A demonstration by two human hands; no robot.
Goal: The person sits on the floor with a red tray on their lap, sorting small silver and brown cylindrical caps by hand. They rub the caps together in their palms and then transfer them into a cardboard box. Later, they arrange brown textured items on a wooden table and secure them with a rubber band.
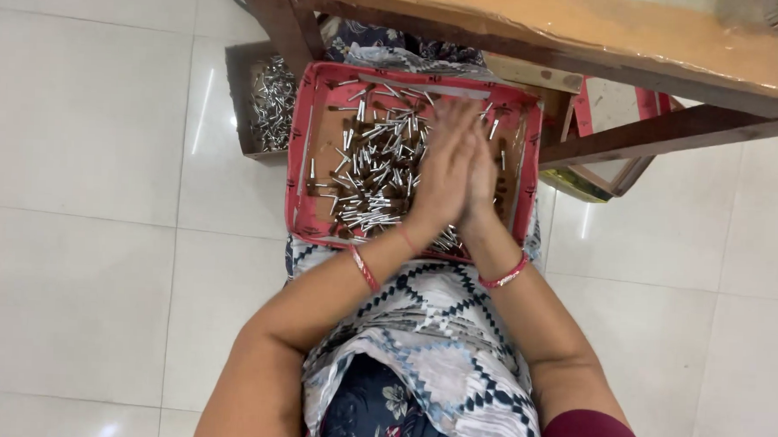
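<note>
Overhead, left hand (pixel 441 173) and right hand (pixel 481 174) press palms together above the tray (pixel 298 155).

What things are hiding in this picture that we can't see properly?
- Whatever lies between the left hand and right hand: the pressed-together palms hide it, head view.
- Part of the small metal-and-brown pieces in the red tray: covered by the hands.
- The fingertips: blurred.
- The cardboard box of metal pieces: partly behind the wooden table leg.
- The tray's near edge: partly covered by the forearms and the patterned cloth.
</note>
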